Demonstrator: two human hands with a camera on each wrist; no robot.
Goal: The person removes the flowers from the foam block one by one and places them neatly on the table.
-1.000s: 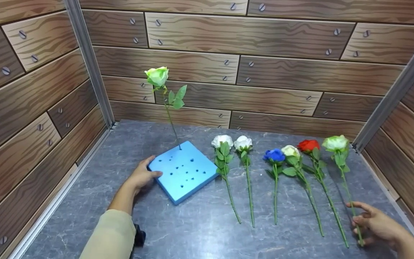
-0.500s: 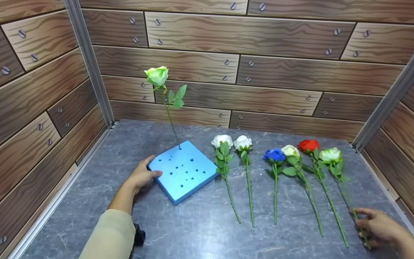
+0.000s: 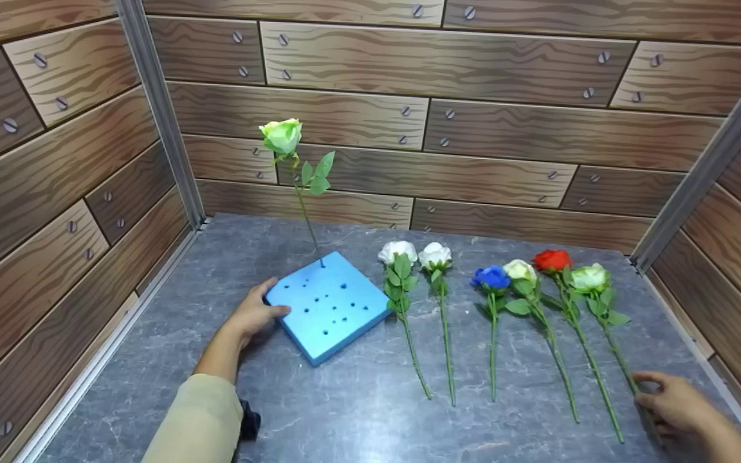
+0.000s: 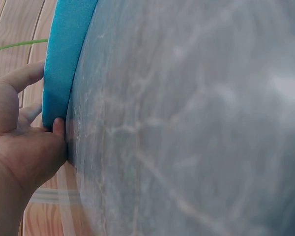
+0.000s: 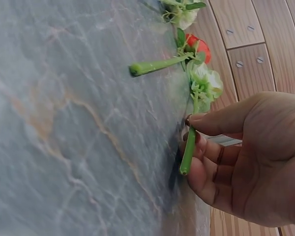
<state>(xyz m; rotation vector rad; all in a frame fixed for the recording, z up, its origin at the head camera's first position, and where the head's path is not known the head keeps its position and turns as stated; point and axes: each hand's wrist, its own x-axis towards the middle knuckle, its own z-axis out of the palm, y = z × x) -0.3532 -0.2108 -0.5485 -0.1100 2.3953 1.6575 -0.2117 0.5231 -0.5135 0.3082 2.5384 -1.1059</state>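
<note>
My left hand (image 3: 251, 316) grips the left corner of a blue foam block (image 3: 319, 283), thumb on its top face. In the left wrist view the fingers wrap the edge of the block. A green-white artificial rose (image 3: 282, 136) stands upright, slightly leaning, in a hole at the block's far corner. At the right, my right hand (image 3: 676, 402) pinches the lower stem of another green-white rose (image 3: 589, 278), whose head lies low at the end of the row. The right wrist view shows its cut stem end (image 5: 188, 160) between thumb and fingers.
Left of the held rose lie a red rose (image 3: 552, 260), a cream rose (image 3: 520, 270) and a blue rose (image 3: 491, 277). Two white roses (image 3: 398, 252) lie close to the block's right corner. Wood-patterned walls (image 3: 448, 64) enclose the grey marbled table (image 3: 409, 424) at the back and sides.
The right-hand rose's head has come down and to the left, nearer the red rose, and its stem now slants. The right hand has shifted slightly down. Left hand and block stay put.
</note>
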